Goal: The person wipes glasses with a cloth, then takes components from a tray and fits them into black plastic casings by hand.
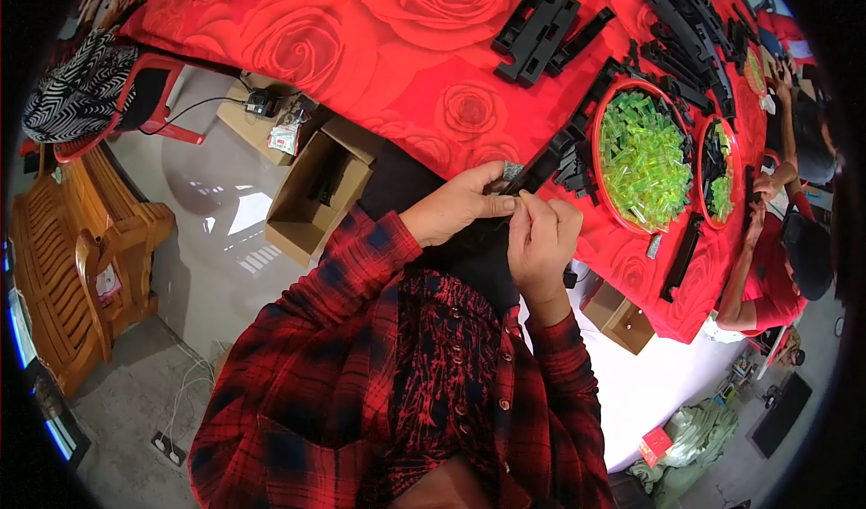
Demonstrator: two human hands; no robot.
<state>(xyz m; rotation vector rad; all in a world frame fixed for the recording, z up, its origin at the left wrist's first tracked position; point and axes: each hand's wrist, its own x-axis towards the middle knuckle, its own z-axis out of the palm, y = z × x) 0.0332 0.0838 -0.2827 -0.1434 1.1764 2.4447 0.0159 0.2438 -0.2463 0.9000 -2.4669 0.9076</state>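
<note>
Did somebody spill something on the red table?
Maybe a bit: small black pieces lie heaped on the tablecloth, outside the red bowl of green pieces. That looks untidy, but I can't tell whether they spilled.

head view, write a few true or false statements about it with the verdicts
1. The left hand holds a black part. True.
2. The right hand is far from the left. False: they are close together.
3. The cloth is plain blue. False: it is red with roses.
4. The small basin holds only green pieces. False: black pieces too.
5. A wooden bench is at the picture's left. True.
</note>
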